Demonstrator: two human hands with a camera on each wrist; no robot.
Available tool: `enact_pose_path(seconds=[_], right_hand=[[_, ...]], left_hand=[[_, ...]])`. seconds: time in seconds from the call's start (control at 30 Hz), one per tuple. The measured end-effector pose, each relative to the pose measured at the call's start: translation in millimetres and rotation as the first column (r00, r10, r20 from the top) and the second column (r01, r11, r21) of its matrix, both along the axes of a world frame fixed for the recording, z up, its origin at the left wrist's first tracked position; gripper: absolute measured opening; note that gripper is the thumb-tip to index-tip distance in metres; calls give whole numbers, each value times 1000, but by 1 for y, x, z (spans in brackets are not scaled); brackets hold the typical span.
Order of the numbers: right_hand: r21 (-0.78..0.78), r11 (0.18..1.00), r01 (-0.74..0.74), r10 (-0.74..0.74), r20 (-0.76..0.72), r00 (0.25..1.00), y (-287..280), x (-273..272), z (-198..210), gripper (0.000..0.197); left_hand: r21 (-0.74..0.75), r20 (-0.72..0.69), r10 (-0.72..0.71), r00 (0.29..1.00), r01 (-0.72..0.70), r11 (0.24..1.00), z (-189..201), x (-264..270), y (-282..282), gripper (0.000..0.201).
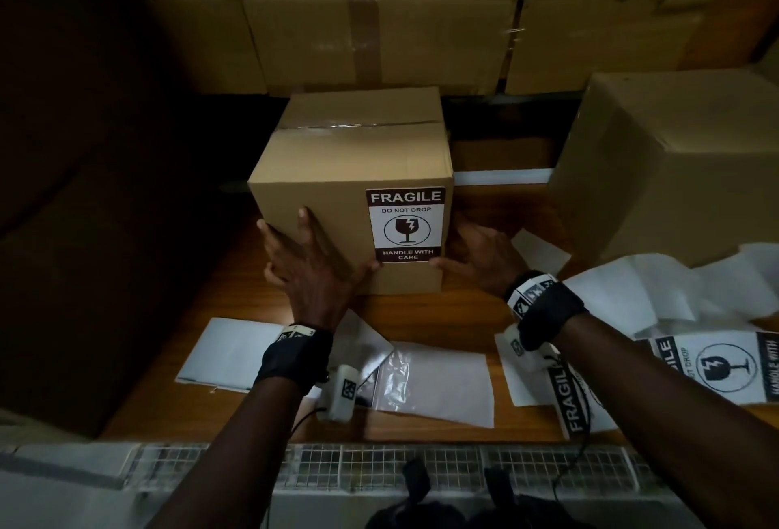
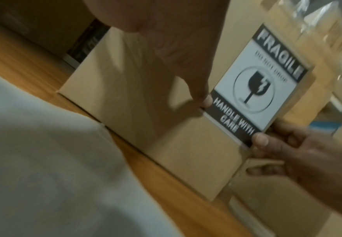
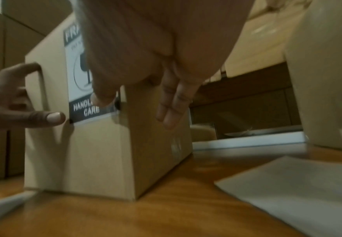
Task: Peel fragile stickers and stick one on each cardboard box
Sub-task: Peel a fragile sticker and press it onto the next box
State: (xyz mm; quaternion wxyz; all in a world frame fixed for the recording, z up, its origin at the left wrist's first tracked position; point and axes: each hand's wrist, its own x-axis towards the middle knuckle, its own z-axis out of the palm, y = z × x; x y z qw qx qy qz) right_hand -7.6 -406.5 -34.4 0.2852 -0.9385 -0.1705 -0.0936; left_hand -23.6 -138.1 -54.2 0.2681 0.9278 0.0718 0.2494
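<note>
Both forearms reach out over the wooden bench (image 1: 421,317), past empty white backing sheets (image 1: 236,353) and a clear plastic bag (image 1: 425,381). Ahead stands the small cardboard box (image 1: 337,174), its fragile sticker (image 1: 405,224) already on the near face, close to the right edge. Neither grip is closed on anything: the left hand (image 1: 310,263) lies with fingers spread on the near face, thumb at the sticker's lower left corner; the right hand (image 1: 476,256) has its thumb on the lower right corner and its fingers along the box's right side. To finish well, I'd say press both lower corners flat, rubbing outward so no edge lifts. More unpeeled fragile stickers (image 1: 716,364) wait at the right, near a larger cardboard box (image 1: 674,166).
</note>
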Motion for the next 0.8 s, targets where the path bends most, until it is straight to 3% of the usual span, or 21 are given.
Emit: enact_pose_path(seconds=[0.27, 0.57, 0.8], right_hand=[[25, 1000, 13, -14, 27, 1000, 1, 0, 12, 66], [1, 999, 53, -53, 14, 998, -15, -12, 4, 75], [110, 992, 65, -68, 18, 998, -19, -18, 9, 76]], left_hand=[[-108, 68, 12, 998, -5, 994, 4, 0, -6, 132], [-190, 81, -12, 997, 27, 981, 7, -3, -12, 126], [-241, 72, 3, 997, 14, 970, 10, -13, -19, 124]])
